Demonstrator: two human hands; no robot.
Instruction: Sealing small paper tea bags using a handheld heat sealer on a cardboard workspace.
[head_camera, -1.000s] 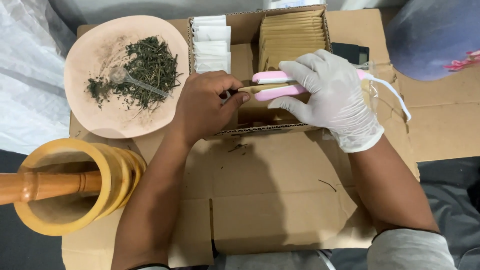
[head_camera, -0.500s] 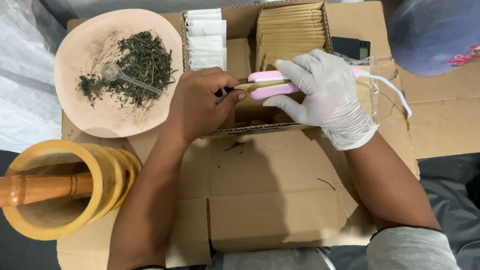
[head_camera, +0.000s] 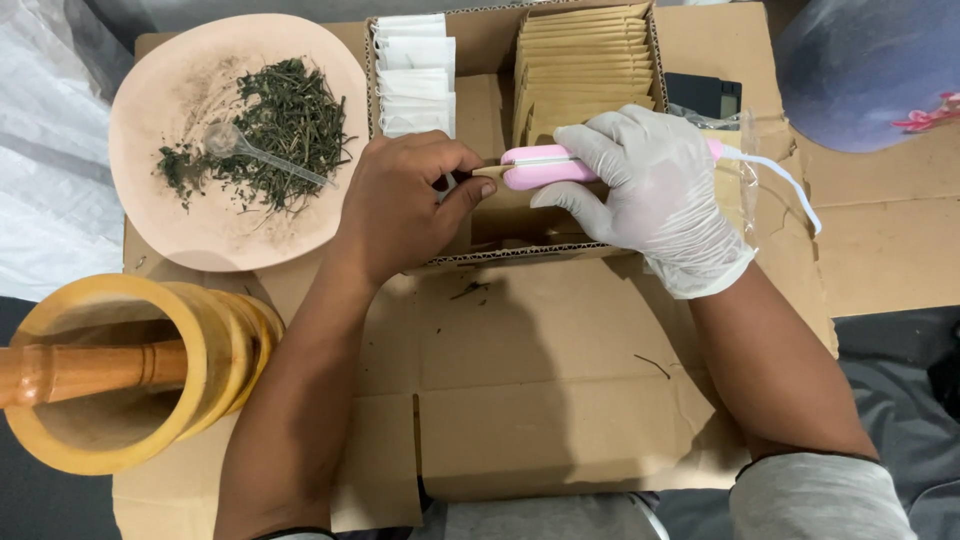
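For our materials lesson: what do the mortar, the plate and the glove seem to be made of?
Mortar: wood, smoothly turned, yellowish with visible grain. Plate: matte pinkish ceramic or plastic, unclear which. Glove on the right hand: thin white latex-like rubber, wrinkling at the fingers.

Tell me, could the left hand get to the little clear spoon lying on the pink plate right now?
Probably yes. The left hand sits just beside the pink plate, and the clear spoon lies uncovered on the dried herbs with nothing between. It would first have to release the small packet it pinches.
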